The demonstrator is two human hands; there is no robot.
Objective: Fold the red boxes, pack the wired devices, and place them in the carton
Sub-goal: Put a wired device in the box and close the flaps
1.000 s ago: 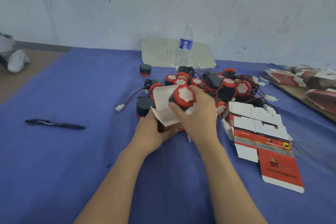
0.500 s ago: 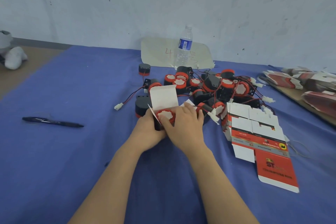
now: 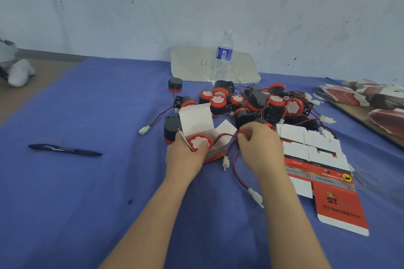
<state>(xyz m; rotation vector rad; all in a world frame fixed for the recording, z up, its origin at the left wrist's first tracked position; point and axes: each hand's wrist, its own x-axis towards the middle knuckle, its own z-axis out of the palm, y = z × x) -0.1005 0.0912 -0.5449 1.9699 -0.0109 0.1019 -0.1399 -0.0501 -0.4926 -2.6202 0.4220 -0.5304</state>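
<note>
Gripping open red box (image 3: pixel 215 155), flap up, with left hand (image 3: pixel 185 159), fingers curled round its near wall, mid bench (image 3: pixel 87 181), with wired device (image 3: pixel 200 142) inside, face up. Pinching its red-black wire (image 3: pixel 227 135) in right hand (image 3: pixel 260 148) fingers, just right of box, near device pile (image 3: pixel 262 102)

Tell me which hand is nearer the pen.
Left. The left hand, holding the red box, sits right of the pen; the right hand, pinching a wire, is farther right.
</note>
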